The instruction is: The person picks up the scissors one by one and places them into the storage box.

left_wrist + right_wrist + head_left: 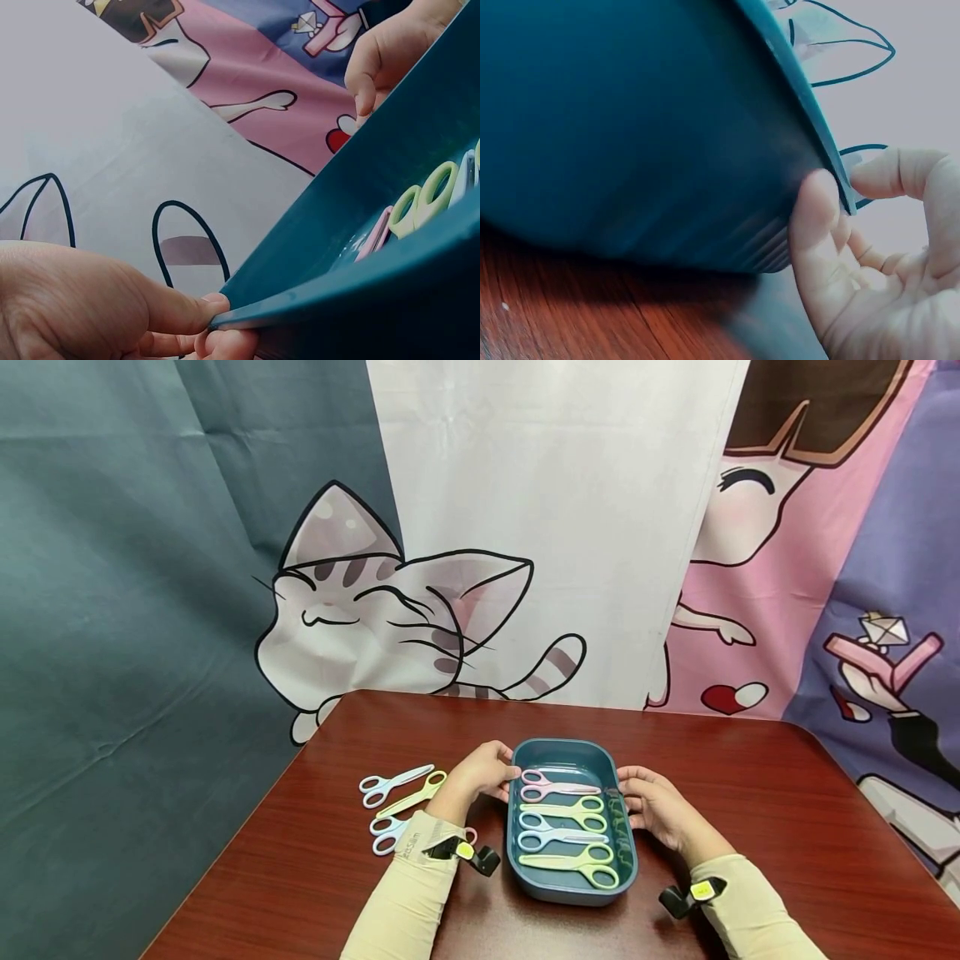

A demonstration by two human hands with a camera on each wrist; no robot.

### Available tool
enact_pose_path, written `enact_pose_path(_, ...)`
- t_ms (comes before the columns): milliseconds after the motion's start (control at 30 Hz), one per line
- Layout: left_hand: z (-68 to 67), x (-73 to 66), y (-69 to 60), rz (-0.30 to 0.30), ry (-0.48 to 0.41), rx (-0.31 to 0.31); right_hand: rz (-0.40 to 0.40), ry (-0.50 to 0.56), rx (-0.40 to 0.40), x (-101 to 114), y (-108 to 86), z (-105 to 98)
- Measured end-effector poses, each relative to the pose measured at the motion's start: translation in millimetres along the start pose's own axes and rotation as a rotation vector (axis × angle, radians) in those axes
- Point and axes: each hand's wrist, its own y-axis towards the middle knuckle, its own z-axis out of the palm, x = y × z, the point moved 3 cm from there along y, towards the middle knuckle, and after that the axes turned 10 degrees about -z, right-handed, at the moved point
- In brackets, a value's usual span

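A dark teal rectangular tray (573, 893) stands on the table with a row of scissors inside: pink scissors (558, 792), green scissors (566, 811), blue scissors (562, 835) and another green pair (577, 863). My left hand (482, 771) pinches the rim at the tray's left side; in the left wrist view its thumb (184, 307) lies over the rim, fingers below. On the opposite side my right hand (658, 806) grips the edge, thumb (814, 217) against the outer wall and index finger (896, 172) at the rim.
Left of the tray lie blue scissors (386, 785), green scissors (414, 797) and more blue scissors (387, 835), partly behind my left forearm. A pink handle loop (471, 836) peeks out beside that wrist. A printed curtain (562, 527) hangs behind the table (750, 768).
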Motion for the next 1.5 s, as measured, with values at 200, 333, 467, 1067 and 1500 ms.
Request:
enact_pose_path(200,-0.3,0.5,0.7,-0.008,0.002,-0.001,-0.019,0.082,0.076,-1.7,-0.8,2.1)
enact_pose_path(333,-1.4,0.6,0.9,-0.012,0.004,0.004,-0.030,0.118,0.086,-3.6,-1.3,0.4)
enact_pose_path(467,-5.3,1.5,-1.3,-0.016,0.051,-0.006,-0.047,0.151,0.099,-6.1,-1.8,-1.6)
enact_pose_path(1067,-51.3,2.3,-39.8,0.038,0.472,-0.128,-0.076,0.237,0.158,-9.6,-2.1,-4.4)
enact_pose_path(1500,-57.5,25.9,-60.7,0.076,1.024,-0.190,-0.078,0.254,0.173,-11.5,-1.2,-6.1)
